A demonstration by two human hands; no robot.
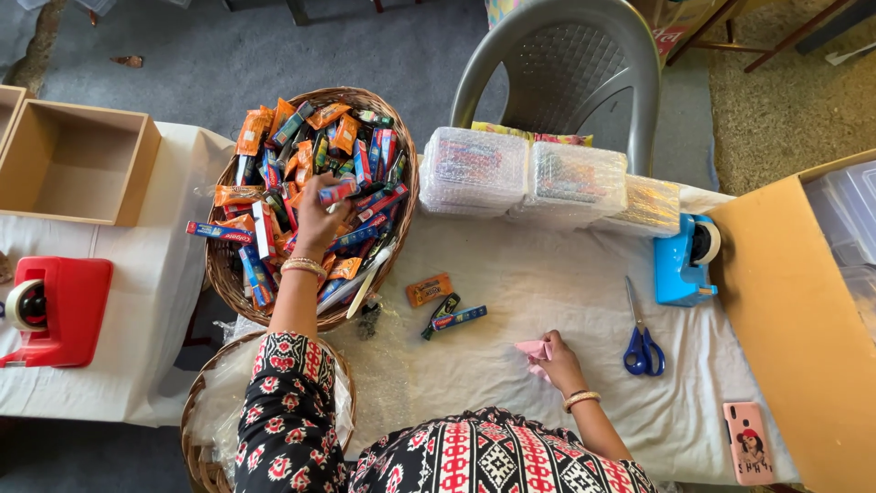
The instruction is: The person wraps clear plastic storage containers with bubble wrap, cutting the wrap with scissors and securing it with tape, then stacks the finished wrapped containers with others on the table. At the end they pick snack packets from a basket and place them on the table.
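Wicker basket (224, 274) upper left of frame, left hand (315, 215) inside, fingers pinching small red-blue packet (338, 190) at fingertips; right hand (558, 362) lower centre, fingers pressed on pink paper (532, 349).

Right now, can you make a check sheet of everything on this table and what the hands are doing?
Surface: white cloth table.
Job's things: wicker basket full of small packets and boxes; pink item; three small items on the cloth.
Clutter: blue scissors, blue tape dispenser, red tape dispenser, pink phone, bubble-wrapped packs.
Grippers: left hand grips a small box over the basket; right hand touches the pink item.
Cables: nothing seen.
Surroundings: grey plastic chair, wooden box, cardboard box.
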